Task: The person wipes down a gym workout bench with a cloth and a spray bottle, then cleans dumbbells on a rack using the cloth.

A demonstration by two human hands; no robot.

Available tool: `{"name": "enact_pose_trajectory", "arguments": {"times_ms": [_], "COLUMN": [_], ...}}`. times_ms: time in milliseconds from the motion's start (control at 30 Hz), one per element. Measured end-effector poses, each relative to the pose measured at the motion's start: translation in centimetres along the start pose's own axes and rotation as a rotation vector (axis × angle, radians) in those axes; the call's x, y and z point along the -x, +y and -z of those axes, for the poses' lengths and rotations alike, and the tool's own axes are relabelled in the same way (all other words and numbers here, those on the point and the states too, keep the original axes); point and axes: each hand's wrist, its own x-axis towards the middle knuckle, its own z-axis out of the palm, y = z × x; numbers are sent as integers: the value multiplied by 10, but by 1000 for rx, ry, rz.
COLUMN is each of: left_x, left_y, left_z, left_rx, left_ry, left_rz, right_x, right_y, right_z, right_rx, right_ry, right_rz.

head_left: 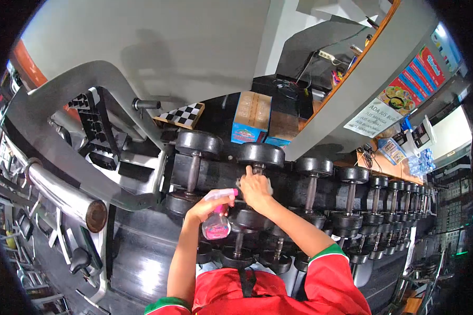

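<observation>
My left hand (211,206) is wrapped round a clear spray bottle (216,227) with a pink label and a pink-and-white spray head. The bottle is upright, in front of the dumbbell rack. My right hand (255,188) is closed over a greyish cloth (269,186), of which only the edges show. It presses the cloth against the handle of a black dumbbell (261,154) on the upper tier. The hand hides most of that handle. Left of it lies another large black dumbbell (193,173) with a bare metal handle.
More dumbbells (311,191) run along the rack to the right, with a lower row nearer me. Behind stand cardboard boxes (252,113) and a checkered board (180,115). A grey weight machine (97,142) with a metal bar (68,194) is at left. A postered pillar (373,100) rises at right.
</observation>
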Motion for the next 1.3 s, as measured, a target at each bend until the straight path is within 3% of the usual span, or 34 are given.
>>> {"name": "enact_pose_trajectory", "arguments": {"times_ms": [100, 200, 233, 267, 333, 400, 667, 733, 800, 867, 900, 933, 1000, 1067, 1300], "left_x": [1, -1, 0, -1, -4, -4, 7, 11, 9, 4, -14, -18, -30, -42, -76], "left_y": [6, 5, 6, 4, -2, -7, 26, 53, 68, 84, 71, 76, 87, 81, 49], "left_z": [-8, -5, -5, -3, 3, 4, -29, -49, -59, -73, -62, -65, -75, -76, -69], "left_rx": [-35, -14, 25, 25, 43, 70, -13, -228, -280, -540, -759, -769, -1035, -1026, -1274], "left_ry": [57, 35, 28, 15, -21, -24, 235, 336, 334, 391, 431, 434, 478, 477, 573], "left_rz": [-30, -23, 17, 15, -10, -12, -65, -124, -177, -275, -471, -476, -695, -621, -574], "right_x": [9, 11, 18, 20, 24, 30, 61, 71, 77, 77, 77, 77, 76, 76, 76], "right_y": [6, 16, 14, 15, 19, 13, 20, 18, 13, 7, 6, 5, 9, 13, 18], "right_z": [-23, 1, 8, 10, 13, 6, 21, 10, -3, -5, -4, -5, -15, -22, -21], "right_rx": [-122, -165, -149, -142, -318, -317, -593, -606, -752, -820, -884, -947, -991, -1283, -1280], "right_ry": [-241, -317, -159, -157, 43, 147, -44, -6, 342, 416, 507, 599, 695, 740, 710], "right_rz": [239, 151, 72, 61, -123, -140, -320, -351, -445, -537, -571, -604, -565, -515, -547]}}
